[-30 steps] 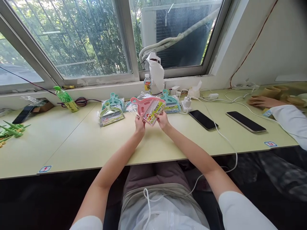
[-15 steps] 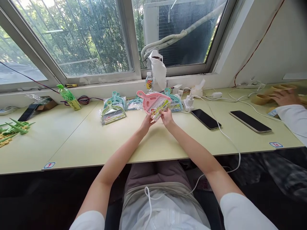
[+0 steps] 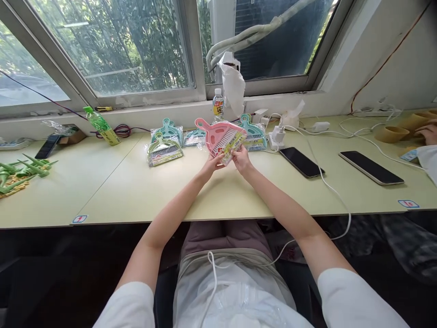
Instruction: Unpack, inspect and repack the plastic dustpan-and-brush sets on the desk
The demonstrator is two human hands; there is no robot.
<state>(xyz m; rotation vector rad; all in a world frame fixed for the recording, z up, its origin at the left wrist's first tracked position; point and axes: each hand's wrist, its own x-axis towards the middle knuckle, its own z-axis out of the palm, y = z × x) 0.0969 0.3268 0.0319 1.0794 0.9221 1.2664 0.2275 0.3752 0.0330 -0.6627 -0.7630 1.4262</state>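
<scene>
A pink dustpan and brush set (image 3: pixel 218 135) in a clear wrapper with a yellow-green label is held up above the table, tilted. My left hand (image 3: pixel 214 164) grips its lower left edge, and my right hand (image 3: pixel 241 158) grips the lower right corner. Behind and to the left lie a green wrapped set (image 3: pixel 163 149) and a teal one (image 3: pixel 169 130). Another teal set (image 3: pixel 194 136) is partly hidden behind the pink one. One more teal set (image 3: pixel 253 134) rests just right of it.
Two dark phones (image 3: pixel 302 161) (image 3: pixel 371 167) and white cables are on the right. A green bottle (image 3: pixel 101 126) leans at the back left; a clear bottle (image 3: pixel 218 105) stands by the window. Another person's hand (image 3: pixel 428 133) is near brown rolls (image 3: pixel 392 133) at far right.
The camera view has shifted, so the table sits higher in the picture. Both my hands still hold the pink set. The other person's hand is now further right, at the picture's edge.
</scene>
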